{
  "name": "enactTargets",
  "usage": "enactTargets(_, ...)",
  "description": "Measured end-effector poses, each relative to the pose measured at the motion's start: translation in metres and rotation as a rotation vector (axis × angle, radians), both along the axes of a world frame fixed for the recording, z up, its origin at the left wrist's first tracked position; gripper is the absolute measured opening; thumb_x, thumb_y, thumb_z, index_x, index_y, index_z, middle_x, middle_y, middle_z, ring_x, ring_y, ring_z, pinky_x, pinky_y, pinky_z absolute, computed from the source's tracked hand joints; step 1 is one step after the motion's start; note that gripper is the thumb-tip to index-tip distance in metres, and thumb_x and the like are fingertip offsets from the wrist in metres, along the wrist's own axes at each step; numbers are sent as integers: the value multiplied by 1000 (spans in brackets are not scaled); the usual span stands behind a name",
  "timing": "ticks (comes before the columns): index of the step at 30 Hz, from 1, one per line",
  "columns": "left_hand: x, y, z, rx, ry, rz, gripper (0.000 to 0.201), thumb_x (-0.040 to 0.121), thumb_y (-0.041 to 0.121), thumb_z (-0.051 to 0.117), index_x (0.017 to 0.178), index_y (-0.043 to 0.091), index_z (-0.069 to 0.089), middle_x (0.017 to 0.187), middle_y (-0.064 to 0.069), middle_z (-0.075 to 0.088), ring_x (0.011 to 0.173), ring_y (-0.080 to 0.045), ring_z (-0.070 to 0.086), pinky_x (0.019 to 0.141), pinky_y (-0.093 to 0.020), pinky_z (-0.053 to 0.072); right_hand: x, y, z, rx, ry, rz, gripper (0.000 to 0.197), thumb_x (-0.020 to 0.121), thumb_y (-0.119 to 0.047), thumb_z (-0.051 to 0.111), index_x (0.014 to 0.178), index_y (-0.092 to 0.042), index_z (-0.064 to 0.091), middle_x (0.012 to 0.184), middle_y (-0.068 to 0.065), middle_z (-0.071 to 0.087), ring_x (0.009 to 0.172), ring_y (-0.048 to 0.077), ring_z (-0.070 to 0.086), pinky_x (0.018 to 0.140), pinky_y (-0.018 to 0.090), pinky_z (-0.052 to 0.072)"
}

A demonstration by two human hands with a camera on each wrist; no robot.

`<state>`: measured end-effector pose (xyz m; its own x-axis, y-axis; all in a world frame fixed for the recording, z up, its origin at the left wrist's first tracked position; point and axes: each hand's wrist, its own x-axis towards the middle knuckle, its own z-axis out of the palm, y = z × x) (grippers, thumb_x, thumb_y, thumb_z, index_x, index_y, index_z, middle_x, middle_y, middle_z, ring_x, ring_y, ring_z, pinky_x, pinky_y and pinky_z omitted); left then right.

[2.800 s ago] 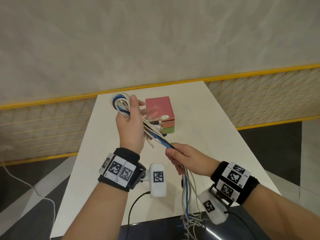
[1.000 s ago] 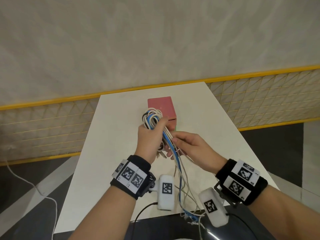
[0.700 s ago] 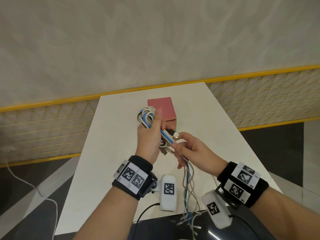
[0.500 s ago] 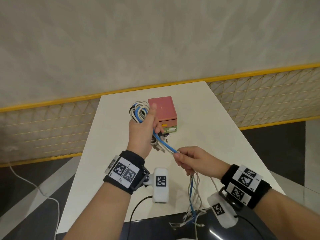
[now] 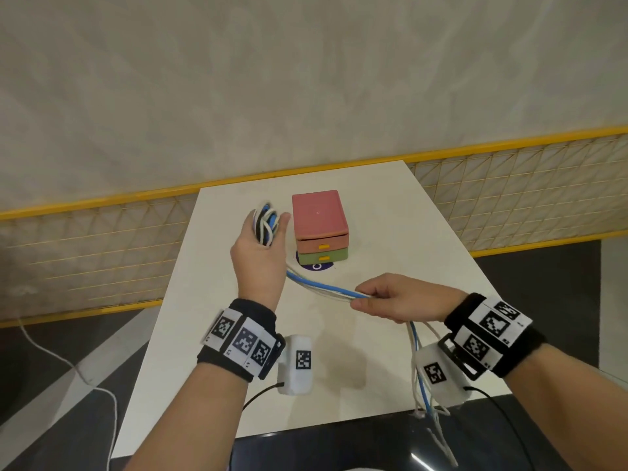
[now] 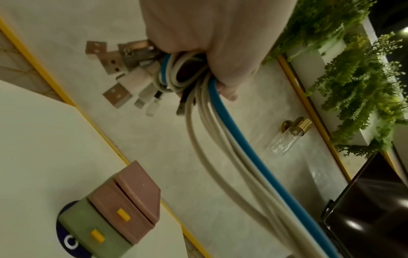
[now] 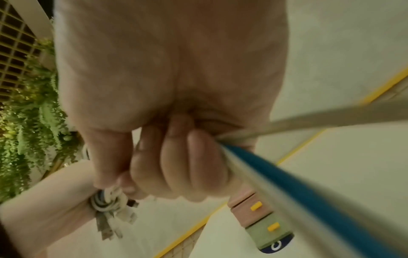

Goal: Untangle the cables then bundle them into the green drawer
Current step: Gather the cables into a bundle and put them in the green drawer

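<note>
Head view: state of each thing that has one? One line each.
green drawer: closed
pink drawer: closed
cables: partly coiled in the left hand, the rest stretched to the right hand, loose ends hanging off the table edge
left hand: grips the coil
right hand: pinches the strands

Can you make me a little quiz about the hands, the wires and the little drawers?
1. True or false: the green drawer is pulled open.
2. Which hand holds the coiled part of the cables? A) left hand B) right hand C) neither
3. Fill in: among the white cables, one cable is coloured ____.

Key:
1. False. It is shut, below the pink drawer.
2. A. The right hand pinches the loose strands, which trail off the table edge.
3. Blue.
</note>
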<state>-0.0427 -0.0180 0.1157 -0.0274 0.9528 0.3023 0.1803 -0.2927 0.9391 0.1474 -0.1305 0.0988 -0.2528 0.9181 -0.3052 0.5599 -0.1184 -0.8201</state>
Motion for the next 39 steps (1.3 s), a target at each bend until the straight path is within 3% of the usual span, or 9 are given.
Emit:
enactTargets(6, -5, -8, 4, -222, 237, -387, 27, 76, 38, 81, 89, 17, 70, 56, 13, 58, 48, 1, 50, 64, -43, 60, -2, 8, 9, 227, -82, -59, 38, 93, -38, 57, 69, -9, 50, 60, -4, 31, 55, 10, 30, 53, 22, 26)
enactTargets(11, 7, -29, 6, -329, 393, -747, 26, 73, 25, 85, 81, 10, 66, 51, 13, 55, 47, -4, 50, 50, -25, 47, -10, 20, 17, 277, -33, -115, 28, 93, -18, 60, 68, -31, 57, 55, -17, 56, 53, -4, 49, 56, 11, 36)
enactTargets(13, 8, -28, 1, -338, 380, -726, 20, 75, 16, 83, 83, 7, 67, 56, 9, 60, 51, -5, 54, 54, -24, 48, -11, 19, 22, 253, 67, -140, 26, 92, -10, 60, 72, -26, 60, 54, -24, 60, 54, -9, 53, 56, 6, 37)
enactTargets(19, 1, -19, -4, -443, 258, -701, 17, 89, 23, 71, 95, 7, 69, 82, -6, 72, 82, -16, 71, 81, -29, 55, 4, 13, 19, 200, 315, -220, 14, 96, -17, 53, 104, -8, 61, 69, 7, 46, 58, 14, 45, 58, 25, 44)
enactTargets(24, 4, -13, -2, -440, -28, -530, 26, 93, 24, 65, 80, 4, 56, 54, -4, 41, 46, -16, 43, 62, -32, 54, 2, 6, -3, 198, 253, -276, 19, 102, -21, 38, 91, -11, 50, 67, 1, 42, 59, 18, 54, 76, 52, 56)
enactTargets(28, 19, -16, -9, -446, 86, -379, 51, 76, 56, 73, 72, 9, 54, 50, -2, 50, 47, -17, 52, 55, -32, 52, -29, 15, 3, 430, 118, -331, 21, 103, -21, 32, 88, -31, 43, 65, -6, 38, 48, 4, 36, 50, 20, 41)
enactTargets(31, 28, -22, -9, -513, 33, -450, 77, 60, 74, 72, 96, 6, 65, 70, -11, 66, 65, -24, 66, 72, -43, 58, -44, 27, 6, 479, -115, -196, 17, 102, -15, 33, 102, -11, 49, 68, 1, 53, 57, 11, 50, 58, 24, 45)
enactTargets(34, 32, -24, -8, -569, -74, -464, 58, 67, 60, 76, 101, 15, 68, 86, -18, 69, 81, -29, 69, 77, -41, 57, -52, 33, 4, 454, -254, -132, 20, 98, -9, 36, 97, 1, 53, 77, 21, 61, 66, 36, 57, 66, 51, 47)
enactTargets(39, 32, -16, -6, -478, -259, -237, 20, 86, 24, 72, 86, 5, 67, 73, -10, 64, 68, -23, 63, 59, -31, 53, -49, 34, 0, 541, -135, -164, 24, 100, -20, 41, 122, -13, 48, 68, -12, 53, 54, 5, 49, 55, 18, 38)
